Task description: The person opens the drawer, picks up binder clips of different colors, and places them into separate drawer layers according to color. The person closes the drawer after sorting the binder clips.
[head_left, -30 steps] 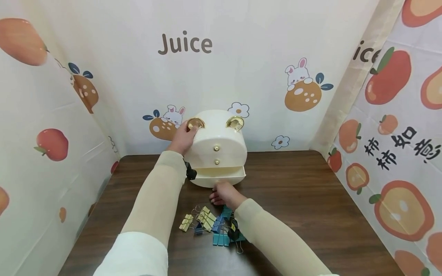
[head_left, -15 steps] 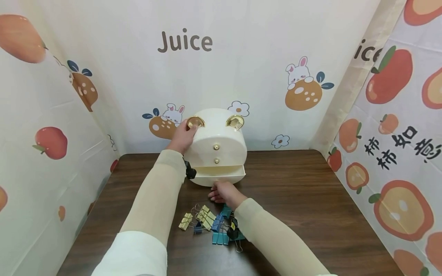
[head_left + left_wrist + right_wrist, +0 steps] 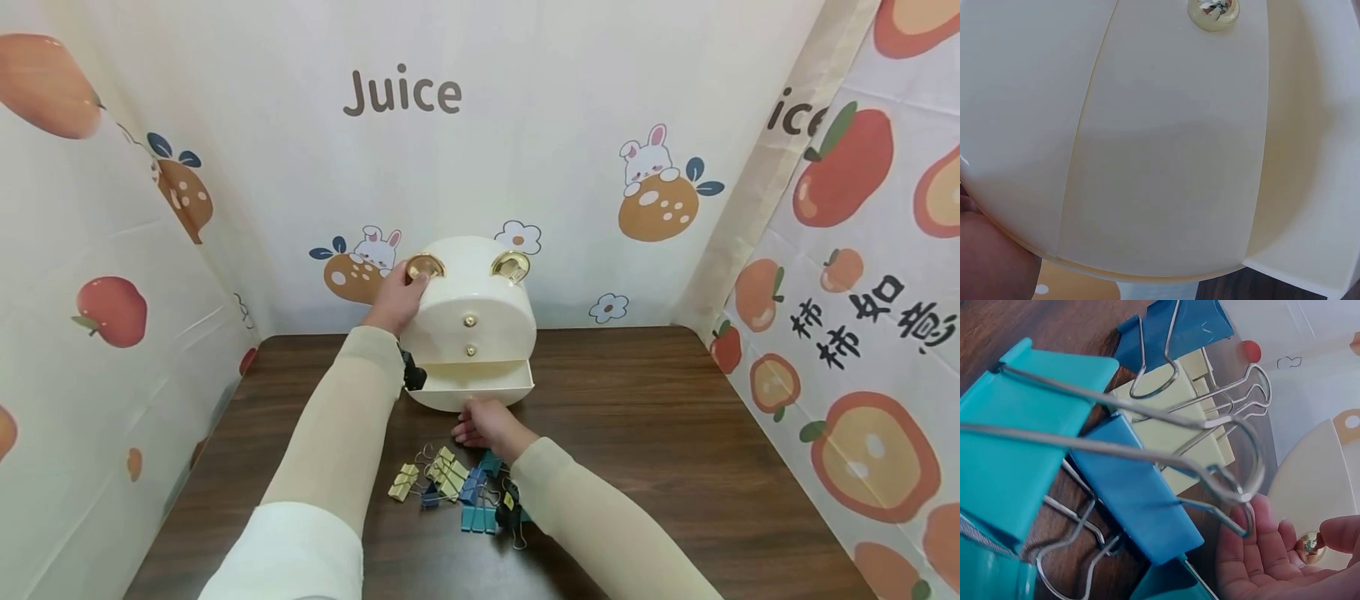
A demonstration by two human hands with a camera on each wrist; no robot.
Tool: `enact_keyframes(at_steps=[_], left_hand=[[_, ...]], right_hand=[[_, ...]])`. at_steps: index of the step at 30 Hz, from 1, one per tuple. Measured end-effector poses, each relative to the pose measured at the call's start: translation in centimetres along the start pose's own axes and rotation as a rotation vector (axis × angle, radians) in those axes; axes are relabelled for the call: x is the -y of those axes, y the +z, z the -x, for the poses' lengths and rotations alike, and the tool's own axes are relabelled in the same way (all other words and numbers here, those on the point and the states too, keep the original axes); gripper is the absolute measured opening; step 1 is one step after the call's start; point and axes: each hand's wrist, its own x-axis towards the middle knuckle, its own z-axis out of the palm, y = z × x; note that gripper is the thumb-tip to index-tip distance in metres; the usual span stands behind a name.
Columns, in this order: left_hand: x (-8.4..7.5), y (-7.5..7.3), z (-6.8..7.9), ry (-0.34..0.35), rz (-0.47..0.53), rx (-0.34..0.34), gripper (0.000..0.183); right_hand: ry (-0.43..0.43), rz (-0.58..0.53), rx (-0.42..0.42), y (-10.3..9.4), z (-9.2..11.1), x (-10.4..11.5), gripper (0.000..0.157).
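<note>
A white, round-shouldered mini drawer cabinet (image 3: 471, 290) stands against the back wall, with two gold rings on top. My left hand (image 3: 396, 298) holds its upper left side, thumb near the left ring; in the left wrist view only a bit of that hand shows at the cabinet's edge. The bottom drawer (image 3: 438, 398) is pulled partway out and its visible inside is bare. With thumb and index finger my right hand (image 3: 491, 425) pinches the drawer's gold knob (image 3: 1311, 547), the other fingers extended below it. The two upper drawers are closed.
In front of the cabinet lies a pile of binder clips: yellow clips (image 3: 448, 473), blue clips (image 3: 1138, 494) and teal clips (image 3: 1029, 425), close by my right wrist. The dark wooden table (image 3: 645, 450) extends to both sides. Printed cloth (image 3: 570, 167) hangs behind and at the sides.
The bottom drawer has come slightly farther out toward me, with my right hand on its knob. My left hand stays in place on the cabinet.
</note>
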Motion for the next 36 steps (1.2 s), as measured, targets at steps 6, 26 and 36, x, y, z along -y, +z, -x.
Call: enact_keyframes(at_steps=[6,26,36], left_hand=[[0.1,-0.1,0.0,0.008,0.000,0.000,0.048],[0.5,-0.1,-0.2,-0.017,-0.011,-0.006,0.049],[0.2,-0.1,0.0,-0.009,-0.009,0.000,0.051]], right_hand=[[0.003,-0.009,0.012,0.2,0.2,0.2,0.040],[-0.084,0.125,0.097,0.9,3.0,1.2,0.044],[-0.393,0.722,0.114,2.0,4.0,1.6,0.048]])
